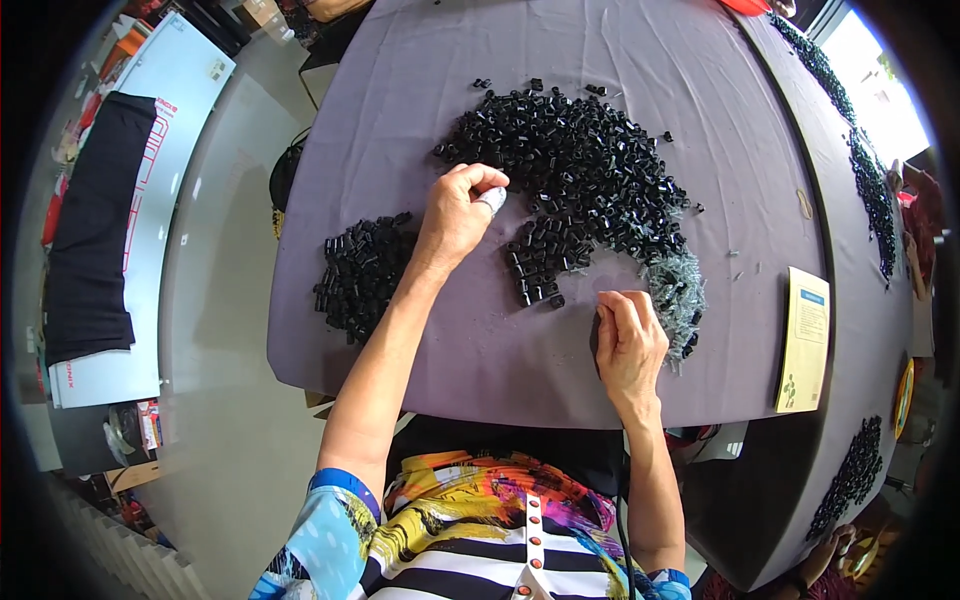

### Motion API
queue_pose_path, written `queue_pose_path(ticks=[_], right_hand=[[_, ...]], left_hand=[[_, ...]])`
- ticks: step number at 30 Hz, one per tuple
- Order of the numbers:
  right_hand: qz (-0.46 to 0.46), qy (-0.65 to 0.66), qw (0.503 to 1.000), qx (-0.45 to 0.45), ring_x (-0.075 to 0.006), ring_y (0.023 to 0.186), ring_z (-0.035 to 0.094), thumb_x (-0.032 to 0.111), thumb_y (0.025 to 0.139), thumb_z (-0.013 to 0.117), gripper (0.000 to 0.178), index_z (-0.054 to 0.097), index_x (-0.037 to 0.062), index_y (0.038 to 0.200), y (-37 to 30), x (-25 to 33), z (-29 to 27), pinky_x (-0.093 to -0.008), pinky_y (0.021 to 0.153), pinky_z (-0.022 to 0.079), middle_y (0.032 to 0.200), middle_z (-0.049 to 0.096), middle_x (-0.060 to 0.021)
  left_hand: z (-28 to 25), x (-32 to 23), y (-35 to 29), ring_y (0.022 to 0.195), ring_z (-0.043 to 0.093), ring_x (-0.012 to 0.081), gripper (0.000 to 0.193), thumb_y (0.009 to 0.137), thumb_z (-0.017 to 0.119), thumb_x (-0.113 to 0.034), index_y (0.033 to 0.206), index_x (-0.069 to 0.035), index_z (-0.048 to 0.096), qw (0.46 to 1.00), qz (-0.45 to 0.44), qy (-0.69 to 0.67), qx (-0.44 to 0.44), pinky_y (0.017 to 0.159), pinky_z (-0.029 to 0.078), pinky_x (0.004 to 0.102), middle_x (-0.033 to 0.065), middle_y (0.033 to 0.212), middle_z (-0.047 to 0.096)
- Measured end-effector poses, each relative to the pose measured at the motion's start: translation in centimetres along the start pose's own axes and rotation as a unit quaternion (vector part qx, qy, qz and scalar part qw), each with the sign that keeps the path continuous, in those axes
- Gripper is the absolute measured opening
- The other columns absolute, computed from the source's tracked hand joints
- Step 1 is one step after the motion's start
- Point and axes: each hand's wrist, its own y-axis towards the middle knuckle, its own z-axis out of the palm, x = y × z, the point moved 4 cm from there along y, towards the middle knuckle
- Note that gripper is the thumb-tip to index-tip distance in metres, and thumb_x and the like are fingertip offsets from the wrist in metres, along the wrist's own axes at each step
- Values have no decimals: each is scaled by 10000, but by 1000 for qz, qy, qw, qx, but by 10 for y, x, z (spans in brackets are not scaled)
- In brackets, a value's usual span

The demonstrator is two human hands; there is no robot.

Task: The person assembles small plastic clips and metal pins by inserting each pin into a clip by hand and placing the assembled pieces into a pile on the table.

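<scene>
My left hand (458, 213) hovers over the grey cloth-covered table (420, 120), fingers pinched on a small pale piece at the edge of a large heap of small black cylindrical parts (580, 170). My right hand (628, 340) rests on the cloth near the table's front edge, fingers curled over a dark flat object. It lies beside a small pile of thin grey metal bits (680, 285). A second, smaller heap of black parts (358, 272) lies left of my left forearm.
A yellow printed card (805, 340) lies at the right of the table. More black parts run along the neighbouring table edge (865, 180) and lower right (850, 480). A white cabinet with a dark cloth (95, 230) stands at the left.
</scene>
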Motion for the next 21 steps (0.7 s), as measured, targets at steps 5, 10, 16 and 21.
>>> queue_pose_path(ticks=[5, 10, 16, 21], right_hand=[[0, 0, 1000, -3, -286, 743, 616, 0, 827, 592, 120, 621, 46, 934, 0, -3, -1, -355, 649, 495, 867, 591, -112], [2, 5, 1000, -1, -287, 740, 616, -2, 824, 595, 117, 625, 46, 926, 1, -1, -1, -356, 652, 496, 863, 589, -111], [5, -2, 1000, 4, -282, 738, 615, 3, 822, 601, 112, 626, 46, 923, 1, -1, -1, -355, 653, 496, 859, 587, -108], [10, -4, 1000, 5, -279, 739, 616, 12, 824, 604, 108, 627, 50, 923, 0, -2, 0, -354, 650, 496, 859, 587, -105]], left_hand=[[-15, 2, -2, 680, 588, 106, 104, 799, 660, 11, 893, -20, 688, 995, -96, 2, -14, 622, 484, 256, 45, 782, 648], [-21, 6, 2, 558, 504, 32, 196, 827, 598, 22, 975, -73, 686, 994, -103, 15, 15, 433, 402, 198, -8, 760, 624], [-4, 5, 9, 705, 583, 94, 156, 797, 643, 37, 920, -41, 699, 997, 0, 74, -3, 617, 483, 245, -3, 830, 620], [9, -12, 10, 727, 627, 178, 112, 770, 709, -73, 871, -118, 723, 976, 41, 215, -4, 659, 506, 307, 43, 828, 626]])
